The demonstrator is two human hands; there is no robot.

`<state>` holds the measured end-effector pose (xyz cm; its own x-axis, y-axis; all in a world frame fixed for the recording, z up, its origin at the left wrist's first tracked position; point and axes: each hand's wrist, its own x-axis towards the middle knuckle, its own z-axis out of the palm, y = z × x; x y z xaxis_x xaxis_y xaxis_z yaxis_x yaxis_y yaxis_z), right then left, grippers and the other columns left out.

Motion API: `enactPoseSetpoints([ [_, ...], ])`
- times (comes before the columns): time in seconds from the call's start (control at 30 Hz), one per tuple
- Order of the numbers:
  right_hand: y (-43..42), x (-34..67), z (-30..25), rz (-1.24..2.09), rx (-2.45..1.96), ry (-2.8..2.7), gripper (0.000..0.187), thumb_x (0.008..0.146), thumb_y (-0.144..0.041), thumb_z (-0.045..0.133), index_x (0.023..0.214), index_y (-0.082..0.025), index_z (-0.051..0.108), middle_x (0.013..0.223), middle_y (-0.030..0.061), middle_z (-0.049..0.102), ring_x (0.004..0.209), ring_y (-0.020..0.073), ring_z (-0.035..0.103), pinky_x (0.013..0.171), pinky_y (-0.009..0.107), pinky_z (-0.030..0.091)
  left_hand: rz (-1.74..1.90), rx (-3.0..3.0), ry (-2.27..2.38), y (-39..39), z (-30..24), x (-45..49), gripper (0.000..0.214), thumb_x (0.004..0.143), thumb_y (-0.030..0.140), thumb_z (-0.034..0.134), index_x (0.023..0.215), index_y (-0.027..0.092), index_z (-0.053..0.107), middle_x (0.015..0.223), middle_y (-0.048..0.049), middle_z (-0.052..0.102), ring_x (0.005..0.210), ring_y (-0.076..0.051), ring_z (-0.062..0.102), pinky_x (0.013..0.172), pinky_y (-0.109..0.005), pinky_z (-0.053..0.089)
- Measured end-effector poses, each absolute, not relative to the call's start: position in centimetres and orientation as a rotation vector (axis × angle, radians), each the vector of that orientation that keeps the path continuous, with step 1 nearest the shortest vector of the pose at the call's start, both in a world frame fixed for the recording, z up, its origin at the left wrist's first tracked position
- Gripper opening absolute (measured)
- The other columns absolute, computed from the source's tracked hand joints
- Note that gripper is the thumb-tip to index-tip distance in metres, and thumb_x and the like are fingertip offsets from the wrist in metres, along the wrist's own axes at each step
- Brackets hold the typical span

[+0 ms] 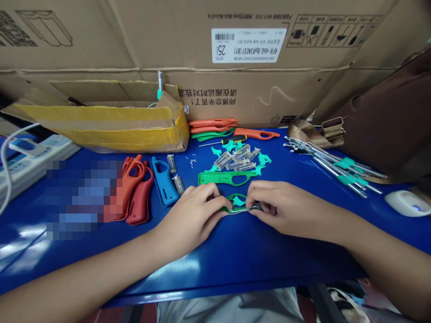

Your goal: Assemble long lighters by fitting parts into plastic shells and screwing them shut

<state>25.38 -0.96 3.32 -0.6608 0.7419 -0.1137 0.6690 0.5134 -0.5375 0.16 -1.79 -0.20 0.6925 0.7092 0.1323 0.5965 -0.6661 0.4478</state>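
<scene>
On my feed, the piece being worked on is a green plastic shell (237,208), just below the middle of the frame, close above the blue table (215,260). It is a small, slim casing, its ends covered by fingers, so I see only the stretch between the hands. That stretch shows a curved green loop along the upper side, with a bright turquoise tab (239,200) showing within it. A thin white wire (241,210) runs along the lower side towards the right-hand fingers. Something thin and dark shows under those fingers, but I can't make out what it is.

The left hand (201,207) has its fingertips pinched narrowly on the shell's left end. The right hand (279,202) is curled, thumb and fingers drawn together at the right end; I can't tell whether it also grips a separate small part.

Just above the hands in the frame lies a green handle half (217,178) with an oval opening at its right end. Above that, near the centre, I see a cluster of clear capsules (240,156) among turquoise scraps. Left of the left hand lies a blue handle (167,186), tilted, with red handles (139,202) further left. Metal rods (336,165) lie bundled at the right of the frame.
</scene>
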Motion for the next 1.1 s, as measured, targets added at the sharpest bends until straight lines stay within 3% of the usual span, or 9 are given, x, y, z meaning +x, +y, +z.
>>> enactPoseSetpoints([
  [0.2,-0.5,25.3,2.3,0.72,-1.251,-2.587,0.016,0.097,-0.018,0.054,0.107,-0.022,0.066,0.102,0.0022,0.063,0.076,0.0134,0.057,0.069,0.028,0.042,0.436,2.536,1.015,-1.8,-0.3,0.1,0.018,0.102,0.02,0.054,0.114,0.025,0.066,0.105,-0.0034,0.061,0.099,-0.021,0.059,0.081,-0.036,0.039],
  [0.37,-0.3,25.3,2.0,0.58,-1.235,-2.712,0.016,0.101,-0.023,0.052,0.102,-0.021,0.068,0.103,0.0034,0.063,0.084,0.0165,0.062,0.07,0.029,0.042,0.445,2.5,1.035,-1.8,-0.2,0.1,0.014,0.101,0.022,0.056,0.113,0.024,0.062,0.11,-0.0033,0.064,0.101,-0.022,0.06,0.084,-0.037,0.042],
  [0.6,-0.5,25.3,1.9,0.192,-1.014,-2.933,0.025,0.106,-0.023,0.041,0.103,-0.018,0.065,0.102,0.005,0.063,0.075,0.0158,0.057,0.062,0.03,0.036,0.513,2.468,1.056,-1.6,-0.3,0.2,0.02,0.099,0.025,0.062,0.118,0.021,0.059,0.113,-0.0038,0.067,0.101,-0.022,0.064,0.086,-0.037,0.044],
  [0.87,-0.4,25.1,1.2,0.142,-0.962,-2.931,0.024,0.105,-0.022,0.04,0.103,-0.017,0.063,0.099,0.0051,0.063,0.074,0.0159,0.056,0.061,0.03,0.033,0.506,2.495,1.067,-1.6,-0.6,0.0,0.021,0.099,0.026,0.062,0.119,0.02,0.064,0.11,-0.006,0.066,0.099,-0.024,0.064,0.084,-0.04,0.046],
  [1.1,-0.1,25.2,1.1,0.384,-0.983,-2.804,0.021,0.105,-0.027,0.043,0.097,-0.019,0.061,0.093,0.0024,0.063,0.076,0.0143,0.058,0.063,0.029,0.035,0.544,2.461,1.056,-1.5,-0.4,0.1,0.022,0.096,0.024,0.065,0.118,0.021,0.063,0.108,-0.005,0.07,0.096,-0.022,0.066,0.086,-0.039,0.049],
])
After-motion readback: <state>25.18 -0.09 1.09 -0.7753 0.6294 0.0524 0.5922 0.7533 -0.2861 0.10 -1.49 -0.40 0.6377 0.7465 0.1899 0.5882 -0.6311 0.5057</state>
